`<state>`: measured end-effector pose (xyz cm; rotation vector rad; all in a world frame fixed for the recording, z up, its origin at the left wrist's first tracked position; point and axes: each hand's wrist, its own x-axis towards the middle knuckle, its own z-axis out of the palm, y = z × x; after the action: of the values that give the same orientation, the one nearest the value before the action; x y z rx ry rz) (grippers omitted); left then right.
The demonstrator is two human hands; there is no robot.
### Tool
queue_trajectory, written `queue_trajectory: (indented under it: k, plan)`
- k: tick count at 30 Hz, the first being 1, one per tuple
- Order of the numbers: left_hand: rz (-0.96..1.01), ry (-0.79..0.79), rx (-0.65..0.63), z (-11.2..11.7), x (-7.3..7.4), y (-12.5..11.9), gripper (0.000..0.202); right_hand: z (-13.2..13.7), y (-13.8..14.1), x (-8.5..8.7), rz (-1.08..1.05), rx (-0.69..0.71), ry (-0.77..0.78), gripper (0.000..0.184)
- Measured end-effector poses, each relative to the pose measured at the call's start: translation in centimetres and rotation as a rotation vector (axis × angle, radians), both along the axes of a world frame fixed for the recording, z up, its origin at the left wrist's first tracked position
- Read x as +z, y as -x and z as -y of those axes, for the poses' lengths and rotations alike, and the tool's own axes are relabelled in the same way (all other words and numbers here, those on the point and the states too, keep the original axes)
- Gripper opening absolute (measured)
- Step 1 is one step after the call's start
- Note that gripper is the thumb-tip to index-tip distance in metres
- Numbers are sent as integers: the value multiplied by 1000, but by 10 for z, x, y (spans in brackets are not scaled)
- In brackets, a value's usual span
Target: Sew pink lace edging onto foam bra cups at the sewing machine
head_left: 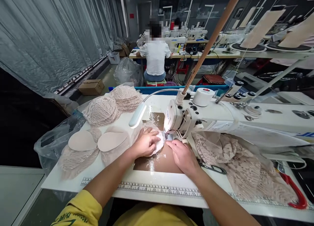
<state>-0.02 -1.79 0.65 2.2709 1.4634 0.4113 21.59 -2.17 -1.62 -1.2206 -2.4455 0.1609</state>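
Note:
My left hand [145, 143] lies with curled fingers pressed on a pale lace cup piece [158, 144] just in front of the needle of a white sewing machine [186, 116]. My right hand [182, 155] rests beside it on the right, fingers pressed down near the presser foot; what is under them is hidden. Both forearms reach in over the table's printed ruler [157, 189].
Two stacks of lace cups [111, 106] and flat oval pads [96, 141] lie at the left. A heap of lace fabric [242, 167], scissors [212, 168] and a red-handled tool [295, 193] sit at the right. A gooseneck lamp [137, 116] hangs over the table. A person in white sits ahead [155, 60].

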Motion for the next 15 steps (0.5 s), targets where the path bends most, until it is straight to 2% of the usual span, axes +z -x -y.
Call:
queue_trajectory:
  k: [3, 5, 8, 11, 13, 15]
  plan:
    - [174, 166, -321, 20, 16, 9, 35, -1, -4, 0, -130, 54, 42, 38]
    - [304, 179, -404, 33, 25, 12, 35, -1, -5, 1, -180, 70, 62, 35]
    - [375, 88, -279, 46, 30, 15, 30, -1, -7, 2, -214, 81, 80, 33]
    - [306, -28, -135, 49, 24, 15, 27, -1, -9, 1, -225, 82, 92, 34]
    - [208, -83, -126, 46, 16, 11, 26, -1, -10, 0, -233, 90, 88, 34]
    - [101, -122, -181, 42, 9, 3, 26, 0, -11, 0, -245, 115, 74, 33]
